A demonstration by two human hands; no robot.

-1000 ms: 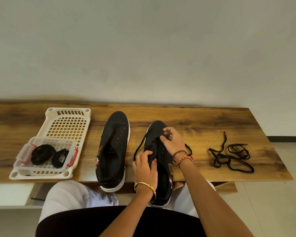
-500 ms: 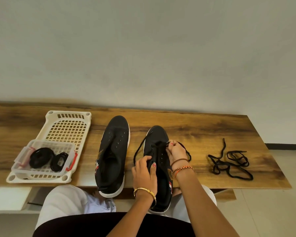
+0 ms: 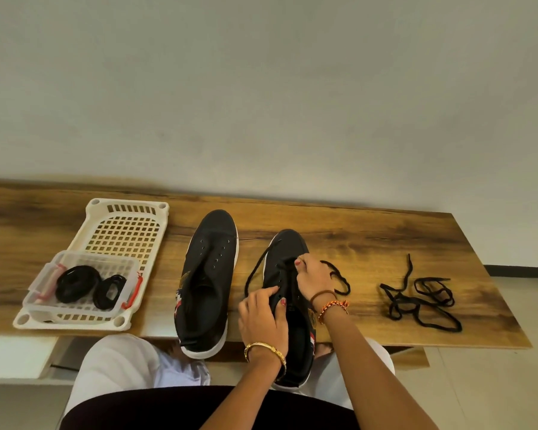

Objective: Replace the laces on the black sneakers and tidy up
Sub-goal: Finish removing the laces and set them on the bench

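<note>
Wooden table (image 3: 370,240): long top against a pale wall; left end cut off by the frame edge.

Cream lattice tray (image 3: 128,231): left part of the table, with a clear plastic box (image 3: 84,283) standing at its near end. Inside the box, two coils of black lace (image 3: 89,285); whether they are tied cannot be made out.

Left sneaker (image 3: 207,283): black, white sole, eyelets bare, heel over the table's near edge.

Right sneaker (image 3: 288,302): black, beside the first; heel hangs toward the person's lap, its middle hidden by both hands.

Loose black laces (image 3: 420,301): a tangle lying well to the right.

Lace being threaded (image 3: 255,271): loops out on both sides of the right sneaker near the toe-end eyelets.

Left hand (image 3: 263,318): fingers curled round the sneaker's collar, gripping it.

Right hand (image 3: 312,280): fingertips pinching the lace at the eyelets; the exact eyelet is hidden. A second ago this hand sat nearer the toe; it has since drawn back toward the tongue.
</note>
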